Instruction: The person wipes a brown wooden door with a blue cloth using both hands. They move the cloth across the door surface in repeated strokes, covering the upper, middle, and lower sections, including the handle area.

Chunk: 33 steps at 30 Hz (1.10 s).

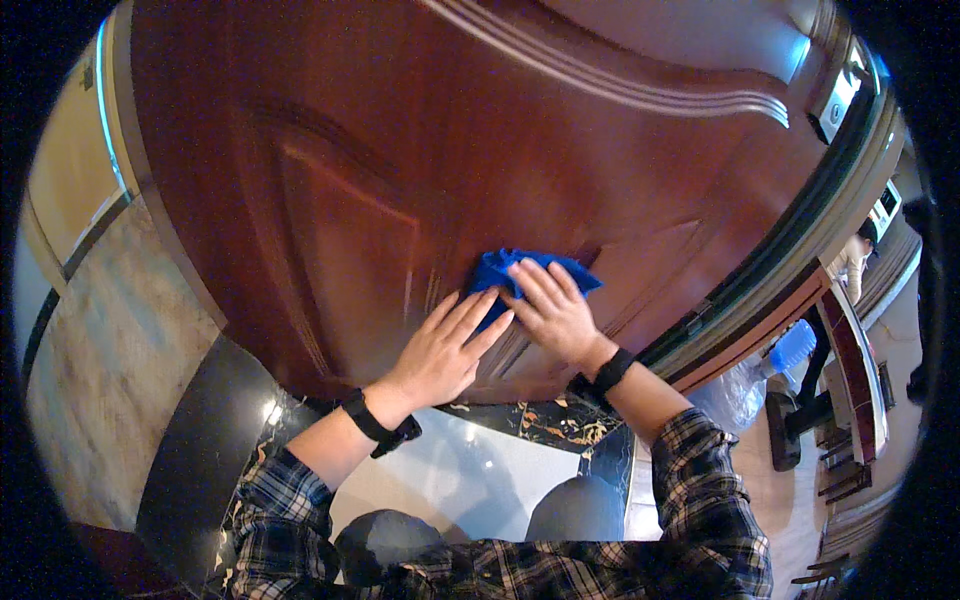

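Note:
A reddish-brown panelled door [495, 180] fills most of the view before me. Against its lower middle lies a crumpled blue cloth [495, 264]. My right hand [555, 311] presses the cloth flat to the door, fingers spread over it and not curled around it. Close beside it, my left hand [442, 349] reaches in with fingers extended, the fingertips at the cloth's lower left edge. Part of the cloth is hidden under both hands. Each wrist wears a black band.
A metal lock plate with a handle [834, 109] sits at the upper right. Black patterned stone [555, 426] borders the pale floor tile [457, 480] below. To the right stand a clear plastic bottle with a blue part [791, 349], a table [855, 367], and a person [851, 262] farther off.

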Each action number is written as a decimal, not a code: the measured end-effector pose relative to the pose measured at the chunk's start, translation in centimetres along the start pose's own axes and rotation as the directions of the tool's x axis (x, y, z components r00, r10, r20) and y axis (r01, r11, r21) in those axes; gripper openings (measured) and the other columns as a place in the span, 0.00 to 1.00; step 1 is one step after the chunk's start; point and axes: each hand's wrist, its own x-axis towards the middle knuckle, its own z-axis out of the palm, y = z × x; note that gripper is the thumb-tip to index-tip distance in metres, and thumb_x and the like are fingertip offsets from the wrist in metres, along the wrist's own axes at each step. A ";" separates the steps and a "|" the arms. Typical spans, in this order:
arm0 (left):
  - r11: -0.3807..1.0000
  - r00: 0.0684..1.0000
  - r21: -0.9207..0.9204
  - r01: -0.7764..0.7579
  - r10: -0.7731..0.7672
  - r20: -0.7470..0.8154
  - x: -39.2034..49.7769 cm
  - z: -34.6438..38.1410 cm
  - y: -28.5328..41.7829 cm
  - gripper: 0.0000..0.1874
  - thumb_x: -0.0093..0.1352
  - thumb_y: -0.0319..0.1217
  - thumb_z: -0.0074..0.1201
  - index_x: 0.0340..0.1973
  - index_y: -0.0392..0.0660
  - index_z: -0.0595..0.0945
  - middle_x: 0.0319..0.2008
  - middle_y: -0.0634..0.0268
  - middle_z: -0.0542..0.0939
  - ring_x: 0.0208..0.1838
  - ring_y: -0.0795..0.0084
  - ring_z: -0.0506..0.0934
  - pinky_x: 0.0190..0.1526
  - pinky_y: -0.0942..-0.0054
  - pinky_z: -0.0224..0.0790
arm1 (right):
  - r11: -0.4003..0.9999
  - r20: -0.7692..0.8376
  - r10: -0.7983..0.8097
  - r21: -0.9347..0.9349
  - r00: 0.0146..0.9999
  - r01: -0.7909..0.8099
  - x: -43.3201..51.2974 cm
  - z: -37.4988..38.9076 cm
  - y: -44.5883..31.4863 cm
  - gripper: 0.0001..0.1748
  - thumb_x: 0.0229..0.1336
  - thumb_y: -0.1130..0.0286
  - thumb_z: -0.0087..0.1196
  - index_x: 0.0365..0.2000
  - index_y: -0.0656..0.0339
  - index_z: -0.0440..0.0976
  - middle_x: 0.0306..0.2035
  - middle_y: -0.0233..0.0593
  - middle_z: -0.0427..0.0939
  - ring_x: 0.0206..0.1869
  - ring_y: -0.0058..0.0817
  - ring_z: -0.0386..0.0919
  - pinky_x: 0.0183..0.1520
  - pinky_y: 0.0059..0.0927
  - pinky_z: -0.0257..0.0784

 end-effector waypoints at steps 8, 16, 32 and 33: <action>0.974 0.971 0.159 0.159 -0.126 -0.202 1.7 -2.3 -1.0 0.36 0.61 0.33 0.55 0.66 0.43 0.65 0.70 0.57 0.59 0.74 0.54 0.52 0.71 0.45 0.38 | 0.954 -0.261 0.299 0.095 0.918 -0.284 1.7 0.8 0.3 0.31 0.52 0.56 0.59 0.57 0.54 0.71 0.67 0.52 0.59 0.70 0.45 0.56 0.71 0.50 0.46; 0.967 0.939 0.242 0.079 -0.153 0.307 -7.0 2.9 0.2 0.33 0.60 0.35 0.57 0.61 0.37 0.69 0.70 0.55 0.59 0.75 0.55 0.50 0.72 0.48 0.39 | 0.974 0.140 -0.162 0.184 0.977 0.135 -6.5 6.6 -5.6 0.26 0.54 0.66 0.48 0.56 0.52 0.70 0.71 0.38 0.54 0.73 0.31 0.52 0.71 0.42 0.48; 0.967 0.967 0.167 0.190 -0.214 0.137 -9.9 2.5 -1.4 0.35 0.59 0.31 0.57 0.63 0.37 0.66 0.65 0.49 0.65 0.71 0.55 0.58 0.70 0.48 0.47 | 0.943 -0.007 -0.085 0.323 0.996 0.083 -1.3 9.5 -11.1 0.24 0.54 0.67 0.48 0.53 0.62 0.71 0.70 0.42 0.56 0.72 0.34 0.53 0.73 0.39 0.46; 0.960 0.898 0.158 0.231 -0.273 0.344 -11.0 2.9 -1.3 0.37 0.60 0.31 0.57 0.65 0.37 0.63 0.66 0.49 0.63 0.73 0.54 0.56 0.71 0.49 0.44 | 0.919 0.079 -0.177 0.371 0.981 0.135 -2.6 10.5 -11.7 0.26 0.54 0.67 0.48 0.54 0.64 0.70 0.71 0.42 0.53 0.73 0.34 0.51 0.74 0.38 0.44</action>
